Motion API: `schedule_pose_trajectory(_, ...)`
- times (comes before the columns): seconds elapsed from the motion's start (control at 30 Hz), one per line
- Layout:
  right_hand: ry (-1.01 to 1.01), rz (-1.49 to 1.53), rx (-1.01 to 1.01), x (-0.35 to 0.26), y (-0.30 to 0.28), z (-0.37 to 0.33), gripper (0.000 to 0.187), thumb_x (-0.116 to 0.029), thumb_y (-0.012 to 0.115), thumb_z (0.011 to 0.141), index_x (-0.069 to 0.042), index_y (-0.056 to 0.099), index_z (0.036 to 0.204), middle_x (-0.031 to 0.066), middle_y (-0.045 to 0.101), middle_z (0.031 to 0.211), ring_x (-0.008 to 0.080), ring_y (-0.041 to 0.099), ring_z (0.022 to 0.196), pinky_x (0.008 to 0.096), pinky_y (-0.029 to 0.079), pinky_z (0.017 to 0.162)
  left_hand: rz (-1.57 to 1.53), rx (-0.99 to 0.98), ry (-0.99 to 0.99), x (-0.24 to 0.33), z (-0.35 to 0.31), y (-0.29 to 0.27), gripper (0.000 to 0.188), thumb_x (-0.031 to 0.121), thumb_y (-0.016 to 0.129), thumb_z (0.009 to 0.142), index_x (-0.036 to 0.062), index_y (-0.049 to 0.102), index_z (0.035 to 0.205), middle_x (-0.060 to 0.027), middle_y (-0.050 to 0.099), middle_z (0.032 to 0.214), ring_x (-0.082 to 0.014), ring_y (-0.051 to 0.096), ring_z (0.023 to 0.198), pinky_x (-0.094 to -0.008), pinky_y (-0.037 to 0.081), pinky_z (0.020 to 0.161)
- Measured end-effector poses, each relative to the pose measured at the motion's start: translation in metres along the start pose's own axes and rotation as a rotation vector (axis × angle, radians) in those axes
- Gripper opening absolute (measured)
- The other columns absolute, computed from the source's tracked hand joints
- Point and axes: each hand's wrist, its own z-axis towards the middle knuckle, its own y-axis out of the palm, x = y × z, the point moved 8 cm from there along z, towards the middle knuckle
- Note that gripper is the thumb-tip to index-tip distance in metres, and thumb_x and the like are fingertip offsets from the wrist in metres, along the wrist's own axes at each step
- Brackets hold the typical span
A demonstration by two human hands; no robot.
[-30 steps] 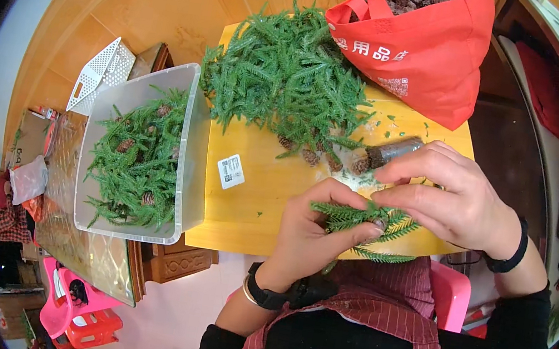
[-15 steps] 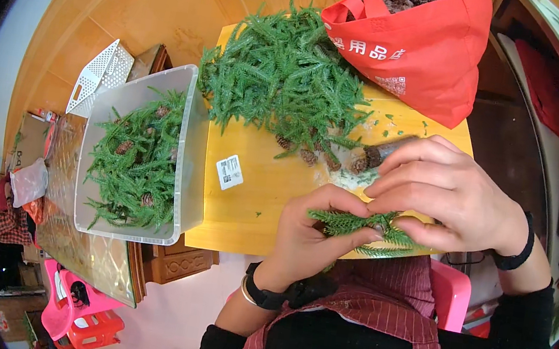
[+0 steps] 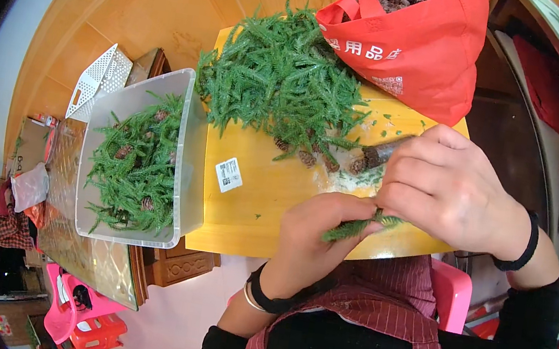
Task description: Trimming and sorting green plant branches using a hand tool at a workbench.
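Over the near edge of the yellow table, my left hand (image 3: 320, 232) is closed on a green artificial pine sprig (image 3: 345, 231), whose needles stick out between the fingers. My right hand (image 3: 440, 188) is closed against the same sprig, fingertips meeting the left ones; whatever else they pinch is hidden. Just beyond them lie a dark cylindrical object (image 3: 385, 153), partly behind my right hand, and a few small pine cones (image 3: 307, 158). A big heap of green pine sprigs (image 3: 283, 74) covers the far part of the table.
A translucent plastic bin (image 3: 183, 160) of sprigs with cones stands at the left. Beyond the heap sits a red bag (image 3: 420, 58) full of pine cones. A white label (image 3: 229, 175) lies on the yellow tabletop (image 3: 243, 223). Far left, a person (image 3: 10, 225) is near a glass-topped table (image 3: 90, 255).
My right hand has turned and its fingers have curled in over the sprig. Less of the sprig shows now, and both hands have drawn closer together.
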Motion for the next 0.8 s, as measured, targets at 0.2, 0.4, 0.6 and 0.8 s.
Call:
schedule_pose_trajectory(0.2, 0.151, -0.03, 0.029, 0.011, -0.008, -0.007, 0.015, -0.017, 0.061, 0.067, -0.007, 0.055, 0.076, 0.0036, 0.053, 0.076, 0.0204, 0.054, 0.077, 0.0311, 0.041, 0.068, 0.175, 0.03, 0.127, 0.01, 0.005, 0.006, 0.024, -0.003, 0.072, 0.066, 0.0014, 0.056, 0.084, -0.0114, 0.063, 0.083, -0.0189, 0.062, 0.078, -0.0272, 0.05, 0.068)
schedule_pose_trajectory(0.4, 0.899, -0.115, -0.003, 0.091, 0.034, -0.131, 0.034, -0.021, 0.064, 0.073, -0.001, 0.05, 0.097, 0.0146, 0.055, 0.092, 0.0356, 0.053, 0.085, 0.0382, 0.044, 0.073, -0.526, 0.036, -0.357, -0.045, -0.012, 0.007, 0.022, -0.002, 0.07, 0.07, 0.0014, 0.054, 0.085, -0.006, 0.061, 0.088, -0.0118, 0.059, 0.08, -0.0242, 0.047, 0.069)
schedule_pose_trajectory(0.6, 1.154, -0.127, -0.202, 0.08, 0.09, -0.19, 0.066, -0.028, 0.074, 0.063, -0.004, 0.038, 0.114, 0.0187, 0.047, 0.105, 0.0355, 0.048, 0.098, 0.0411, 0.041, 0.084, -0.775, -0.033, -0.447, -0.039, -0.009, 0.011, 0.028, -0.006, 0.068, 0.07, 0.0025, 0.05, 0.09, -0.0065, 0.059, 0.09, -0.0114, 0.058, 0.083, -0.0234, 0.047, 0.072)
schedule_pose_trajectory(0.8, 1.185, 0.036, 0.014, 0.091, 0.077, -0.204, 0.032, -0.009, 0.064, 0.065, 0.001, 0.049, 0.091, 0.0166, 0.05, 0.088, 0.03, 0.053, 0.079, 0.035, 0.044, 0.069, -0.842, -0.099, -0.456, -0.041, -0.01, 0.012, 0.029, -0.006, 0.067, 0.07, 0.0031, 0.05, 0.091, -0.0072, 0.06, 0.09, -0.0111, 0.057, 0.084, -0.024, 0.048, 0.073)
